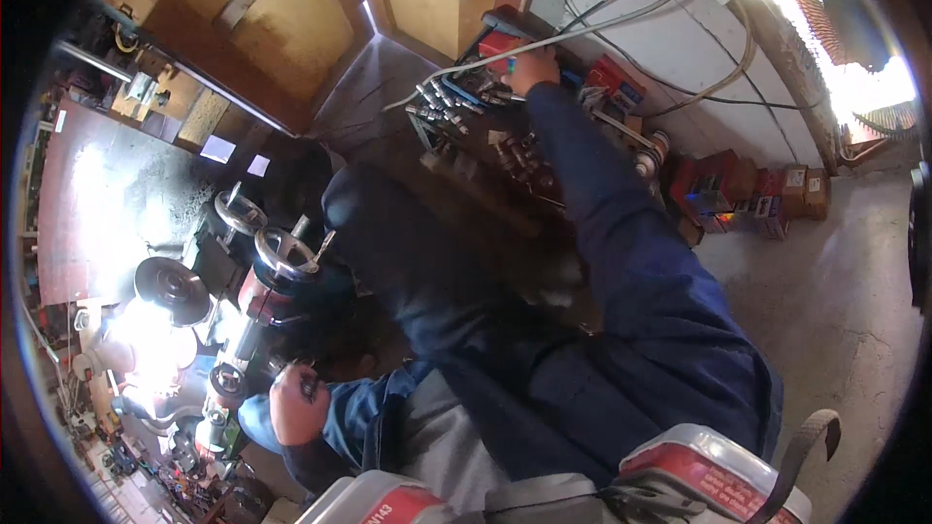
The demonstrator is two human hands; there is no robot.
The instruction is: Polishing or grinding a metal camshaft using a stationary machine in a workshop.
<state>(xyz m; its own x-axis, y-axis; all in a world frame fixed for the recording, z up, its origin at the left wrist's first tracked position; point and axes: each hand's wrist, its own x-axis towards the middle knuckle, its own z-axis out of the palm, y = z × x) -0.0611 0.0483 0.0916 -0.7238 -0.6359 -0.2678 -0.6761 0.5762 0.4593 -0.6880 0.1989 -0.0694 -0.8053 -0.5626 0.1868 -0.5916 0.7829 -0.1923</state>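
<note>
My right arm in a dark blue sleeve stretches forward, and my right hand [534,69] is closed round the near right end of a small red box [498,45]. Just left of that hand, several silvery metal parts with cylindrical ends [442,105] stand in rows in a rack. My left hand [297,408] is low on the left, beside the machine's handle end. A small dark patch shows at its wrist side, too unclear to name. The left fingers are mostly hidden, and I cannot see whether they hold anything.
On the left stands a machine with shiny handwheels [284,252] and a round dark disc [172,291]. Red and brown cardboard boxes [723,184] are stacked on the floor at right. A pale cable [582,31] crosses above the rack. Wooden cabinet doors [282,29] stand at the back.
</note>
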